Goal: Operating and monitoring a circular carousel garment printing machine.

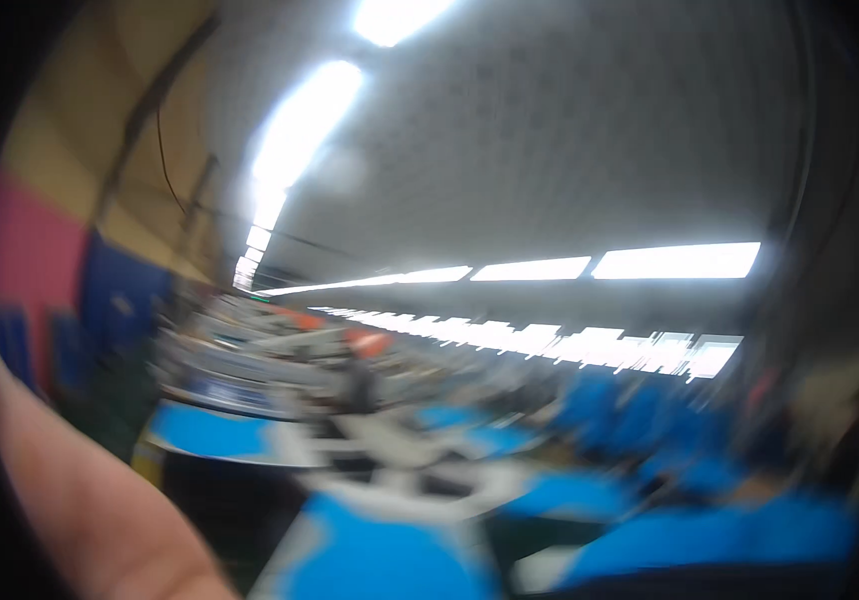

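Observation:
Close to the camera at the lower left is bare skin of what looks like my left hand [100, 490]. Its fingers cannot be made out, and neither can anything it might hold. My right hand is out of the picture. Nearest in front, a bright blue flat sheet or piece of cloth [385, 555] lies on a pale table [275, 570]. Motion smears the whole lower half.
More blue pieces [215, 430] lie on worktables running into the distance. Blurred blue shapes [630, 410] gather at the right. Long ceiling lights [305, 115] hang overhead. Pink [35, 240] and dark blue [125, 290] panels line the left wall.

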